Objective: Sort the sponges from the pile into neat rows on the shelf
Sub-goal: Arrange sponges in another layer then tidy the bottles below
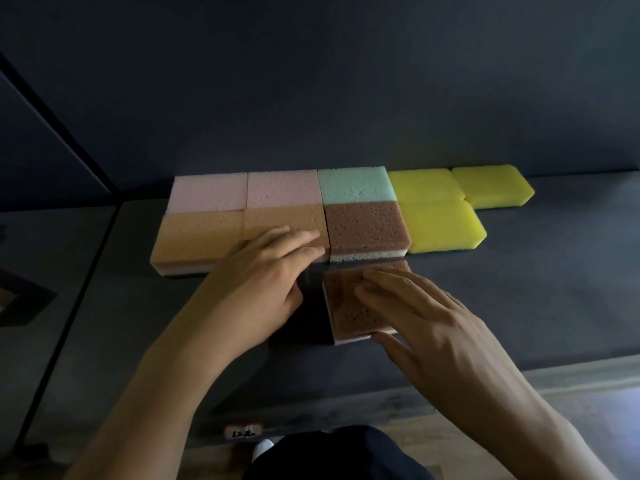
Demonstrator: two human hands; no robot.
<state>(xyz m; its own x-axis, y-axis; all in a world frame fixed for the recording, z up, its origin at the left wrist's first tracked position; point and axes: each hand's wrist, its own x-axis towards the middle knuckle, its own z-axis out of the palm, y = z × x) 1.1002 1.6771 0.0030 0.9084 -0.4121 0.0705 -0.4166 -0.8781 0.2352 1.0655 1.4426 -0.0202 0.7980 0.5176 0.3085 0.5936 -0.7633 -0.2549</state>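
On the dark shelf [519, 289] sponges lie in rows: two pink ones [211, 192] and a teal one [356, 185] at the back, two orange ones [197, 237] and a brown one [367, 226] in front. Three yellow sponges [440, 226] lie to the right. My left hand [263, 282] rests with straight fingers on the right orange sponge [287, 220]. My right hand [422, 313] lies flat on a second brown sponge [349, 313] just in front of the first, its thumb at the sponge's near right corner.
A dark wall rises right behind the sponge rows. A dark frame bar [55, 119] slants along the left side. The shelf's front edge [571, 375] runs below my hands, with a small white label [242, 433] on it and a wooden floor below.
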